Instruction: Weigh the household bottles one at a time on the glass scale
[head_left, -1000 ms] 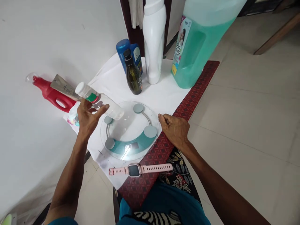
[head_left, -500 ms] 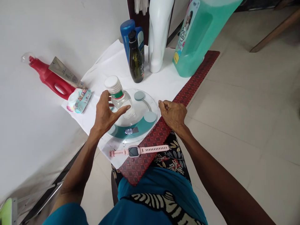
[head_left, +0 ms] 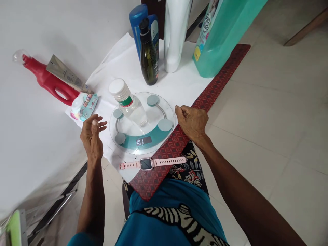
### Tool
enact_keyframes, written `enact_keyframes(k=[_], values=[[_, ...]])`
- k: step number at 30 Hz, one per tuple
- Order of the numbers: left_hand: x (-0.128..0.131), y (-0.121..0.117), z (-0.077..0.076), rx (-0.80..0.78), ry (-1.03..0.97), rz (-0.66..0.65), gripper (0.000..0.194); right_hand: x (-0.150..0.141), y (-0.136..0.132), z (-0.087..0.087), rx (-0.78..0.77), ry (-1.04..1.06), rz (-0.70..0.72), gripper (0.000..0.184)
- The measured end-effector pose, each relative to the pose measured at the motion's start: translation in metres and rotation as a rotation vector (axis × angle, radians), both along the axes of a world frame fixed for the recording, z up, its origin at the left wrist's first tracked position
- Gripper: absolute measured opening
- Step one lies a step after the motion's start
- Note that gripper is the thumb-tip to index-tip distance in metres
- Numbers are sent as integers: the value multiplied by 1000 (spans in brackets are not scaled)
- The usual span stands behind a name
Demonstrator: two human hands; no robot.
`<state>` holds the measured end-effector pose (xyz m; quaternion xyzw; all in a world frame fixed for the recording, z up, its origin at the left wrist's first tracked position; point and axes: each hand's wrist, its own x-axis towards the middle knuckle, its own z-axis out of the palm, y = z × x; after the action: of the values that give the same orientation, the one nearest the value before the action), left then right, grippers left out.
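Note:
A clear plastic jar [head_left: 134, 111] with a white lid and a green label stands on a round glass weighing scale [head_left: 132, 140]. The scale has a teal band, grey pads and a small dark display whose reading I cannot make out. My left hand [head_left: 92, 136] is off the jar, to the left of the scale, with its fingers apart and nothing in it. At the scale's right, my right hand [head_left: 191, 122] rests as a closed fist near the table's edge, and no object shows in it. A pink-strapped smartwatch [head_left: 146, 164] lies in front of the scale.
Behind the scale stand a dark pump bottle [head_left: 149, 65], a blue bottle [head_left: 137, 20], a white bottle [head_left: 174, 44] and a large green bottle [head_left: 217, 44]. At left are a red bottle [head_left: 43, 77], a grey tube [head_left: 65, 73] and a wipes pack [head_left: 85, 106].
My left hand has let go of the jar and drawn back to the left; the jar stays on the scale. The display has changed from its earlier figures. My right fist has hardly moved.

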<state>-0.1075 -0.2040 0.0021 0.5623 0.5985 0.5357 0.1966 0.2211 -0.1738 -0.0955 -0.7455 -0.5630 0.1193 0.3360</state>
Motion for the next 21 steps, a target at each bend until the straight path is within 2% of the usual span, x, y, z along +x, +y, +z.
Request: enact_keyframes(k=[4,9,12,15,18,21], values=[[4,5,2,-22,32,-75,58,-2,0,5,-39,-4,6,49],[41,21,-2,-13,214,-282,74,-1,-1,6,-42,6,5,48],[64,31,-6,-13,328,-293,67,3,-2,1,33,33,25,50],[74,45,-7,-40,320,-267,58,6,-1,-4,68,60,42,53],[66,78,-5,-24,304,-209,60,7,-2,-5,80,84,59,52],[43,141,-3,37,270,-71,61,7,-2,-5,114,97,60,53]])
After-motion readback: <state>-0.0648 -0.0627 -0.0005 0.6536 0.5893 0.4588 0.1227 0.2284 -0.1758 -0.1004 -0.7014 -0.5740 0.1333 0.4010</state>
